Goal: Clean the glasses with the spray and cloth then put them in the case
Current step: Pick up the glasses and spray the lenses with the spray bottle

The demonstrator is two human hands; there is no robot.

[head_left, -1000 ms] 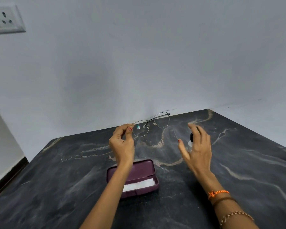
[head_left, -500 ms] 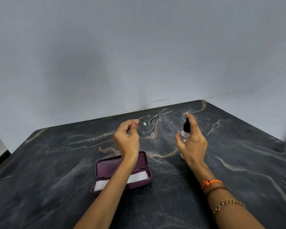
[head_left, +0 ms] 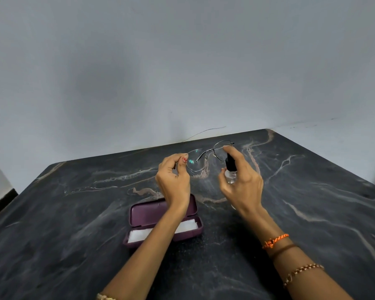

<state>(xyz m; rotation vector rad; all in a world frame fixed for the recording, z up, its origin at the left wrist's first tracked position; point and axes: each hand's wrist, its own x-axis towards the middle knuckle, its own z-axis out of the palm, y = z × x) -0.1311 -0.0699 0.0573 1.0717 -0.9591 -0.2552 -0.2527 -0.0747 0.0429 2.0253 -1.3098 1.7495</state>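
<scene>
Thin metal-framed glasses (head_left: 206, 155) hang in the air above the dark marble table (head_left: 74, 213), pinched at their left end by my left hand (head_left: 174, 180). My right hand (head_left: 241, 182) is shut on a small clear spray bottle (head_left: 231, 169) with a black top, the index finger resting on the nozzle just in front of the right lens. Below my left forearm lies the open maroon glasses case (head_left: 147, 213). A white cloth (head_left: 139, 234) lies in its front half, partly hidden by the arm.
A plain grey wall rises right behind the table's far edge. The table's right corner is at the back right, and its left edge drops off toward a dark skirting strip (head_left: 0, 204).
My right hand has lifted the spray bottle up and closer to the glasses' right lens. The left hand keeps its pinch on the frame. The view has tilted slightly.
</scene>
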